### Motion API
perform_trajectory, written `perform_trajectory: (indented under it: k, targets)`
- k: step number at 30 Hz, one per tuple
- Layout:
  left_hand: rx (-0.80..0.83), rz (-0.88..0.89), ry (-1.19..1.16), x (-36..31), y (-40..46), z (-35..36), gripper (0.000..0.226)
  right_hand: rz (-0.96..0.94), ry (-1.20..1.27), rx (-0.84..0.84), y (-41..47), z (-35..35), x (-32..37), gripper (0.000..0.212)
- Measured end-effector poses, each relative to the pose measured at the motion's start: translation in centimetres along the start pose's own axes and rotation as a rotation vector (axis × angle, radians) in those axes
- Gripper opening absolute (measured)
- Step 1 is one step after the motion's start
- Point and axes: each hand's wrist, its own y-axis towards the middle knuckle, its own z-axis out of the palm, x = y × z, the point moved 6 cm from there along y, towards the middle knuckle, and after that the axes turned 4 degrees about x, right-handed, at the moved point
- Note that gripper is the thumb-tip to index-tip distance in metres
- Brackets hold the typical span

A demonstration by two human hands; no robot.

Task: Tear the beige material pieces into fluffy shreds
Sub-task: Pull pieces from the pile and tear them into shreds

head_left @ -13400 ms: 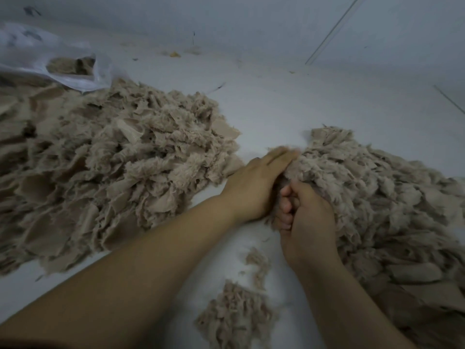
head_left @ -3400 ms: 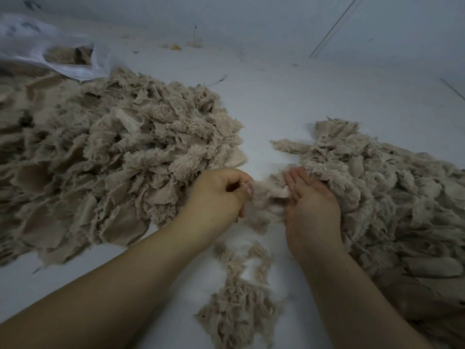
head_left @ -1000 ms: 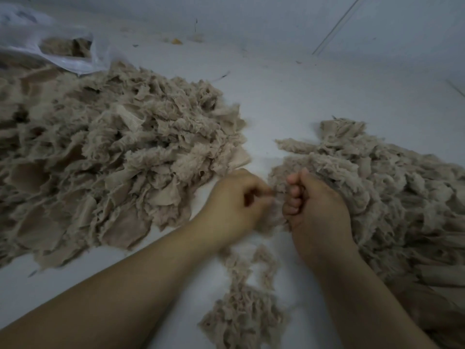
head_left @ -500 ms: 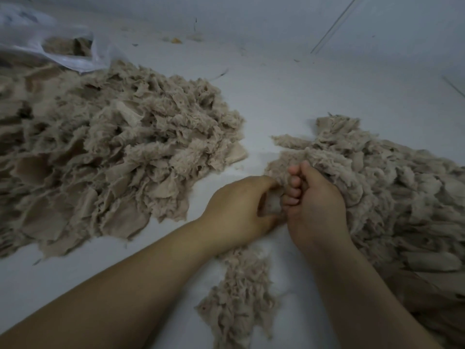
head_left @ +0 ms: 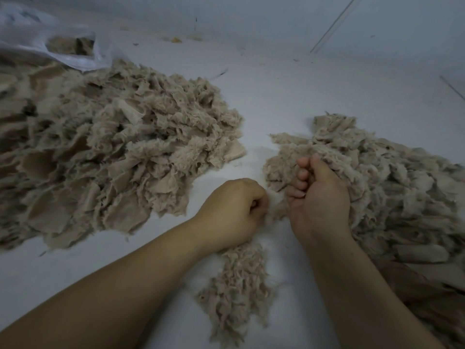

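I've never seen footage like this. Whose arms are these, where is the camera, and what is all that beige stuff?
No machine here: these are a person's bare arms, filmed by a camera worn on their head, looking down. The left hand and right hand both grip one small beige piece between them, apparently to tear it. On the white surface lie a big pile of beige pieces on the left, another pile on the right, and a small heap of fluffy shreds near the wrists. A plastic bag lies far left.

The white floor carries 2 beige heaps, shreds and a bag.
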Motion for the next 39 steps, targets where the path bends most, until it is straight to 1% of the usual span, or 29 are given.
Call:
perform_trajectory:
  k: [3,5,8,11,14,18,20,22,23,24,25,26,28,29,32,34,36,39]
  targets:
    - [0.085,-0.03,0.069,0.8,-1.0,-0.5,0.012,0.048,0.0,-0.044,0.3,-0.3,-0.5,0.036]
    - [0.104,-0.048,0.088,1.2,-1.2,-0.9,0.013,0.108,0.023,-0.069,0.4,-0.4,-1.1,0.033]
    - [0.099,-0.072,0.094,1.2,-0.9,-1.1,0.013,0.167,0.073,-0.089,0.6,-0.4,-1.5,0.031]
    - [0.066,-0.103,0.104,1.0,-0.5,-1.0,0.015,0.197,0.136,-0.083,0.7,-0.3,-1.8,0.036]
    - [0.036,-0.073,0.134,0.2,0.4,-0.7,0.006,0.21,0.178,-0.088,0.8,-0.4,-1.9,0.039]
    - [-0.072,-0.093,0.205,0.2,2.3,-0.6,0.029,0.219,0.171,-0.08,1.0,-0.5,-2.0,0.038]
    - [-0.079,-0.097,0.266,0.2,3.9,-0.4,0.038,0.221,0.17,-0.084,1.1,-0.4,-2.1,0.037]
    - [-0.047,-0.119,0.29,0.6,5.8,-0.1,0.049,0.222,0.172,-0.088,1.0,-0.4,-2.1,0.037]
    - [-0.005,-0.151,0.293,0.9,6.7,0.0,0.052,0.222,0.173,-0.087,1.0,-0.3,-2.1,0.037]
    - [0.027,-0.155,0.295,1.0,7.5,0.3,0.048,0.223,0.174,-0.088,1.0,-0.3,-2.1,0.037]
    - [0.046,-0.157,0.298,0.9,7.9,0.4,0.032,0.228,0.171,-0.093,0.9,-0.3,-2.0,0.036]
    - [0.05,-0.144,0.291,0.7,8.2,0.4,0.006,0.237,0.166,-0.099,0.9,-0.3,-2.0,0.034]
    - [0.022,-0.082,0.264,0.2,8.5,0.3,0.029,0.261,0.161,-0.109,0.8,-0.2,-2.0,0.025]
    - [0.032,-0.055,0.231,0.0,8.3,0.4,0.032,0.27,0.165,-0.113,0.9,-0.1,-2.0,0.022]
    - [0.033,0.063,0.191,-0.6,6.2,0.7,0.023,0.265,0.171,-0.138,1.0,-0.4,-2.2,0.025]
    - [0.002,0.107,0.13,-0.4,4.6,0.7,0.024,0.253,0.145,-0.152,1.0,-0.6,-2.3,0.027]
    - [-0.044,0.109,0.058,-0.1,3.0,0.2,0.028,0.242,0.13,-0.167,1.0,-0.7,-2.4,0.029]
    - [-0.071,0.03,-0.034,0.8,1.1,-0.5,0.03,0.197,0.138,-0.211,1.1,-1.0,-2.4,0.027]
